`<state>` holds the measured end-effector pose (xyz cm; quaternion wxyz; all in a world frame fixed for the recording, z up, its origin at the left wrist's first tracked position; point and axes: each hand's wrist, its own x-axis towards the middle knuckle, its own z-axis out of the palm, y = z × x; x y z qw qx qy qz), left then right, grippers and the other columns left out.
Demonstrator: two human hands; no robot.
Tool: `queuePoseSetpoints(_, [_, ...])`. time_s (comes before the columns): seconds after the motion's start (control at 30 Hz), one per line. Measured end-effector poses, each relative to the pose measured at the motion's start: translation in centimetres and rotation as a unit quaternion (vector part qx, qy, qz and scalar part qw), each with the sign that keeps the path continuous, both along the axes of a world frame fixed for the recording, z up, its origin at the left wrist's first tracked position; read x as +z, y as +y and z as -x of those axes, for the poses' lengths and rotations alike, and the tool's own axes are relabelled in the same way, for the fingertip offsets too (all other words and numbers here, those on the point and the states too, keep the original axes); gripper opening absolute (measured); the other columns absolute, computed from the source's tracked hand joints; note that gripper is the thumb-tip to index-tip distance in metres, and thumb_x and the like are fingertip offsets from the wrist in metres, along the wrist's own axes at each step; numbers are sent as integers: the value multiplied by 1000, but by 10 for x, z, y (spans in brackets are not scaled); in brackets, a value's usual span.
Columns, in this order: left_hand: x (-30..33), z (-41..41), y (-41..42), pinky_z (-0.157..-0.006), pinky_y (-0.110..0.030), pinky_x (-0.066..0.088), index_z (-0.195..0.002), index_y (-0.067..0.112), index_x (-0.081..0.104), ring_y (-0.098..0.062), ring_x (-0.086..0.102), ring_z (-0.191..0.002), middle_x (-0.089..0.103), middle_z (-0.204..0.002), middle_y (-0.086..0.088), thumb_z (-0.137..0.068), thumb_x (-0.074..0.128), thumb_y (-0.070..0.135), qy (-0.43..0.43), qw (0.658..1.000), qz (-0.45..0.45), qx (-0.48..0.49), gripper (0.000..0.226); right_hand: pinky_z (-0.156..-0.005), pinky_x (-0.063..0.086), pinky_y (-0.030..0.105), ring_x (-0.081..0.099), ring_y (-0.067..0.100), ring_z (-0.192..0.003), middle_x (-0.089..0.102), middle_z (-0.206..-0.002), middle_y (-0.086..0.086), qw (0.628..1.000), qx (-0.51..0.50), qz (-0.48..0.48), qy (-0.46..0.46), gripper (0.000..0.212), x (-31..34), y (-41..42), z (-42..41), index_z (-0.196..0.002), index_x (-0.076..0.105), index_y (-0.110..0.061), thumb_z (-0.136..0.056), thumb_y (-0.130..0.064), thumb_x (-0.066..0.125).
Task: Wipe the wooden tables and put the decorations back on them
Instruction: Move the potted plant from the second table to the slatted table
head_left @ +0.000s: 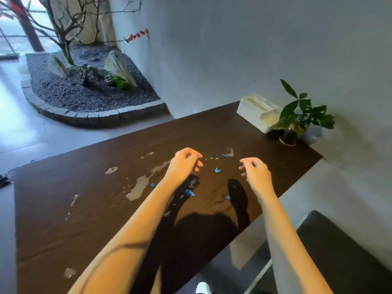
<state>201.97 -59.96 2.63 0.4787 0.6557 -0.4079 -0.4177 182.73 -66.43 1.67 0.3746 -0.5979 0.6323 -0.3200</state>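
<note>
Surface: dark wooden table (89, 219) carries pale liquid puddles (139, 186) and scattered blue scraps (217, 170); unwiped.
Decorations: white tissue box (257, 112) and potted plant (297, 122) stand together at the far right corner, against the wall.
Left hand (185, 164): raised over the spill, fingers loosely curled, nothing visibly held.
Right hand (255, 169): raised just beside the scraps, fingers loosely curled, empty as far as can be seen.
Step in hand: judged to be the start of clearing, with debris to be gathered before wiping.
Next move: calls for pinching up the small scraps singly, then fetching a cloth; none is in view.
Obscured: fingertips face away, so a tiny scrap in either hand cannot be ruled out; near table edge is cut off.
</note>
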Motion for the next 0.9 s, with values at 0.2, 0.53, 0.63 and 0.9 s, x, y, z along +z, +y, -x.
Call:
queuePoseSetpoints(0.2, [3, 50, -80, -60, -23, 46, -90, 13, 62, -12, 56, -63, 65, -77, -3, -96, 42, 11, 7, 999, -23, 44, 21, -83, 49, 29, 58, 12, -90, 59, -92, -6, 999, 50, -14, -5, 24, 10, -89, 43, -113, 59, -19, -99, -28, 42])
queuePoseSetpoints(0.53, [9, 94, -178, -63, -21, 48, -98, 12, 60, -12, 58, -69, 64, -80, -2, -98, 43, 13, 13, 1000, -19, 16, 17, -79, 47, 27, 57, 13, -91, 59, -101, 0, 998, 30, -28, -52, 25, 11, -188, 86, -115, 59, -16, -100, -23, 41])
queuePoseSetpoints(0.63, [3, 115, -207, -59, -22, 46, -91, 15, 59, -11, 55, -64, 63, -79, -3, -97, 43, 13, 27, 999, -26, -21, 17, -81, 48, 30, 57, 12, -84, 60, -93, -3, 996, -17, -38, -83, 24, 5, -212, 107, -111, 61, -18, -98, -24, 42])
queuePoseSetpoints(0.9, [-37, 189, -312, -58, -22, 43, -87, 20, 55, -10, 54, -67, 59, -77, 2, -94, 45, 13, 38, 996, -76, -35, 14, -75, 48, 30, 57, 16, -89, 61, -102, 1, 986, -130, -52, -88, 24, -11, -311, 192, -115, 59, -14, -97, -22, 47])
